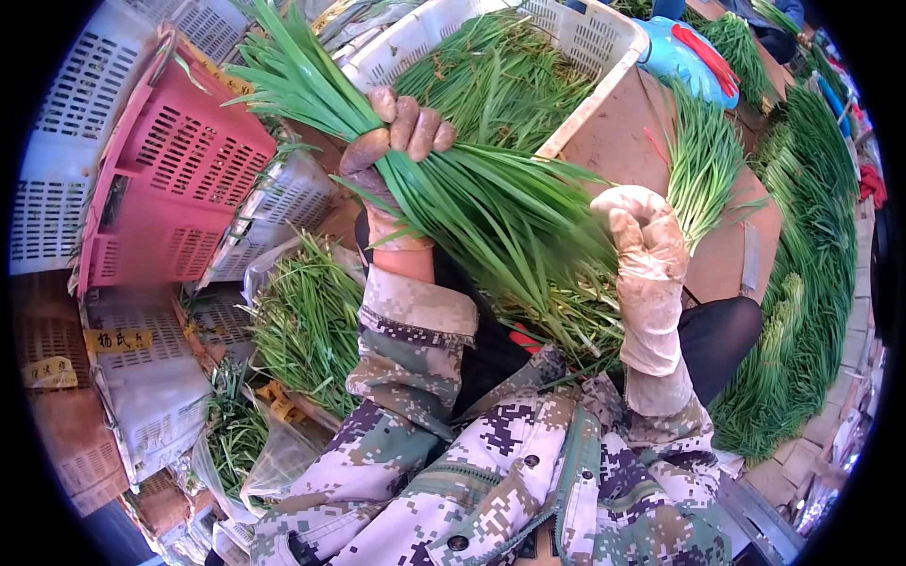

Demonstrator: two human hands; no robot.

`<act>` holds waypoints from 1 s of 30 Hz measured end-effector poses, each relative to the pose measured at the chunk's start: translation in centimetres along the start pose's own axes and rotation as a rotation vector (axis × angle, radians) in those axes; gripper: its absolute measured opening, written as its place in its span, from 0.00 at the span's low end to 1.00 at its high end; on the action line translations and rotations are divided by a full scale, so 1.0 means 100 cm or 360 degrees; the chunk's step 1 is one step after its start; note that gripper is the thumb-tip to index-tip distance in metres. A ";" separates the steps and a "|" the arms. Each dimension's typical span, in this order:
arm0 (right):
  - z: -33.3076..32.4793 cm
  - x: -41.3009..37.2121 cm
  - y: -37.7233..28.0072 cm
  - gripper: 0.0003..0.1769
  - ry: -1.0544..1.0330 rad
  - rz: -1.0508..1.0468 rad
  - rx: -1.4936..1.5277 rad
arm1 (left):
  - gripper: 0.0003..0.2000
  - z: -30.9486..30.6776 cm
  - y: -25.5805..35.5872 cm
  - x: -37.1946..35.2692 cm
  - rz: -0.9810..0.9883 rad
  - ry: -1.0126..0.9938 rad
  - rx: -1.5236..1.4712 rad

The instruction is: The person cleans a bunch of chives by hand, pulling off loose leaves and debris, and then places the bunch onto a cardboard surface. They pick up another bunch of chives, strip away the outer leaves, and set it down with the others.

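My left hand (396,141), in a soiled glove, is closed around a thick bunch of garlic chives (500,198). Green leaf tips fan out at the upper left, and the other part spreads down to the right over my lap. My right hand (649,231), in a pale stained glove, is beside the right side of the bunch with fingers curled in. Whatever those fingers may hold is too small or hidden to make out. Loose chives (585,325) lie below, across my lap. Just right of that hand a smaller bunch (703,165) rests on brown board (642,123).
A white crate (595,99) of loose greens stands ahead. Pink (189,179) and white crates (80,104) are stacked left. Chive scraps (307,330) lie by my left arm. A long pile of chives (802,274) runs along the right. A blue bag (694,66) sits at the back.
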State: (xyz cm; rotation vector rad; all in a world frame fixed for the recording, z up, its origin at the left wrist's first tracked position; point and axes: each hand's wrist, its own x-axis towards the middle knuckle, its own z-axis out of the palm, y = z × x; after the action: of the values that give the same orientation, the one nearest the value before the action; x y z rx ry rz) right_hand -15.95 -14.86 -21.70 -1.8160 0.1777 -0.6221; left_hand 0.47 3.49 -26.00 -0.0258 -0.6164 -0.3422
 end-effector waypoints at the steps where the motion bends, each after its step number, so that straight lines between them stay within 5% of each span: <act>1: -0.003 -0.004 -0.002 0.04 0.0016 0.0000 -0.0003 | 0.13 0.000 0.000 0.000 -0.0014 -0.0005 -0.0008; 4: -0.008 -0.008 -0.012 0.05 0.0083 0.0218 0.0486 | 0.12 0.000 0.000 0.000 -0.0027 0.0022 -0.0019; 9: -0.023 -0.001 -0.010 0.04 -0.0027 0.0528 0.0296 | 0.12 -0.001 -0.002 0.002 -0.0089 0.0030 -0.0033; 15: -0.045 -0.005 0.007 0.08 -0.0439 0.0920 0.1314 | 0.12 -0.006 -0.001 0.003 -0.0139 0.0069 -0.0002; 20: -0.060 -0.006 0.016 0.07 -0.0860 0.0981 0.0973 | 0.12 -0.003 -0.008 0.007 -0.0259 0.0020 0.0101; 24: -0.069 0.000 0.004 0.07 -0.0801 0.0930 0.0606 | 0.12 0.010 -0.020 0.011 -0.0370 0.0060 0.0267; 30: -0.042 -0.011 0.009 0.05 -0.0554 0.0816 0.0747 | 0.12 0.044 -0.046 0.013 -0.0431 0.0085 0.0472</act>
State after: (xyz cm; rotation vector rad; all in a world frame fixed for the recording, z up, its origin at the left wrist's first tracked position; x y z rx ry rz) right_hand -18.78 -18.27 -22.05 -1.3200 0.2286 0.0242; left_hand -2.50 -0.67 -22.07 0.3528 -0.6137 -0.5085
